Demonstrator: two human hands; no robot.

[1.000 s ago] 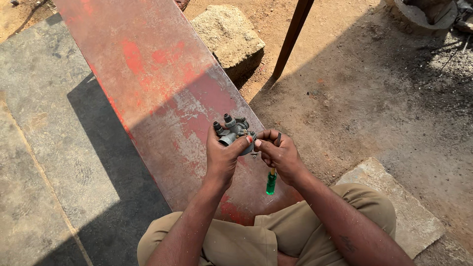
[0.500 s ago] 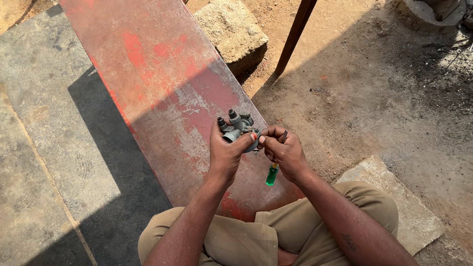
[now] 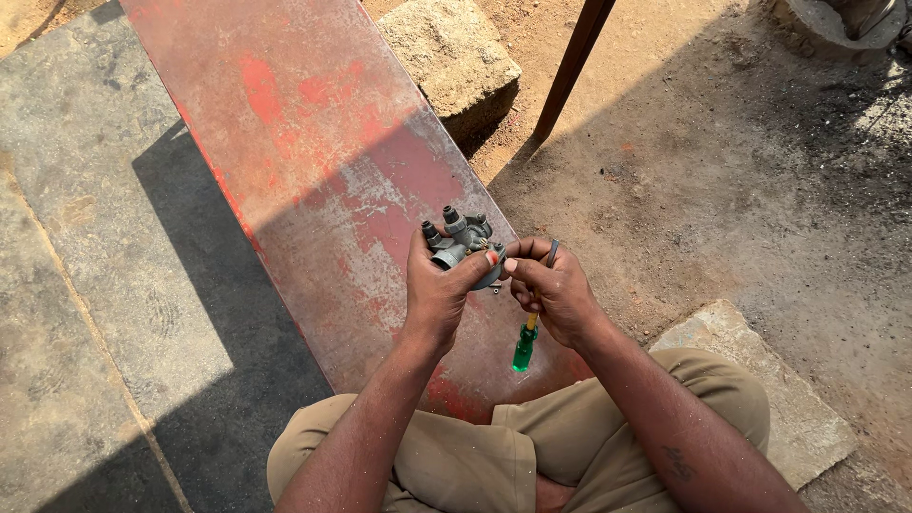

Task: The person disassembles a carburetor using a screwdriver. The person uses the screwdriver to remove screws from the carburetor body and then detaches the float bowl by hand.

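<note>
**Presently: small metal part held over red worktop, both hands engaged**

Centrally, a grey cast-metal part (image 3: 463, 244) with several short stub fittings on top is held above the near end of a worn red worktop (image 3: 323, 142), not resting on it. The left hand (image 3: 439, 296) is closed around the part from below and behind, thumb laid across its near face. The stubs point up and away from the person.

The right hand (image 3: 554, 290) sits just beside the part, on its right, fingertips touching or nearly touching the part's lower right edge. That hand is closed on a screwdriver with a green handle (image 3: 525, 347); the handle hangs down toward the lap, the shaft running up through the fist. A thin dark ring or band (image 3: 552, 252) stands at the fingers; its kind cannot be told.

Beyond: a rough stone block (image 3: 446, 52) at the worktop's far edge, a slanted dark pole (image 3: 570, 66), bare dirt ground (image 3: 741, 190), and a flat slab (image 3: 769, 380) by the right knee.
</note>
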